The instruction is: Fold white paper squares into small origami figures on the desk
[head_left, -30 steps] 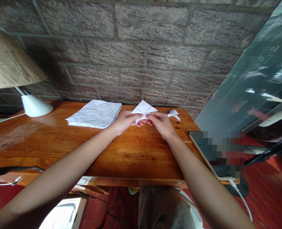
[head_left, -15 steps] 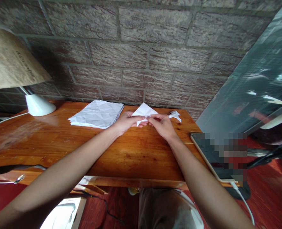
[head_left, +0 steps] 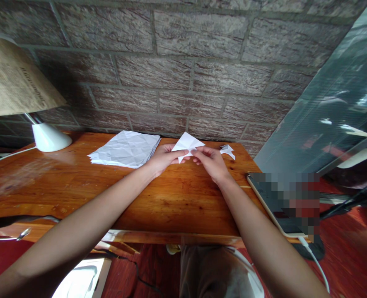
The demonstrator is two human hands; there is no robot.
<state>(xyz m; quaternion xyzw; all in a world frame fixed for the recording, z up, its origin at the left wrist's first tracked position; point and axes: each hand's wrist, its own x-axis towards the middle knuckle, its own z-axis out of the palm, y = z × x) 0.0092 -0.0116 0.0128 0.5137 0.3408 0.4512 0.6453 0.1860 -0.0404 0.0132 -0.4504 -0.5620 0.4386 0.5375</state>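
Between my two hands is a small folded piece of white paper (head_left: 186, 142), its pointed top towards the wall and a narrow tip showing below my thumbs. My left hand (head_left: 165, 158) grips its left side, thumb on top and fingers underneath. On the right side my right hand (head_left: 211, 160) pinches it, the thumb close to the left thumb. Part of the paper is hidden under the fingers. A stack of creased white paper sheets (head_left: 126, 149) lies to the left of my left hand. Beyond my right hand sits a small folded paper figure (head_left: 227, 150).
The wooden desk (head_left: 177, 203) stands against a brick wall (head_left: 171, 70). A lamp with a white base (head_left: 51, 137) and paper shade (head_left: 18, 78) is at the left. At the right edge lies a tablet (head_left: 273, 203), partly pixelated, with a white cable (head_left: 315, 263) plugged in.
Very little differs. The fingers under the folded paper have shifted slightly, and the whole view has moved by a few pixels. Both hands keep their hold.
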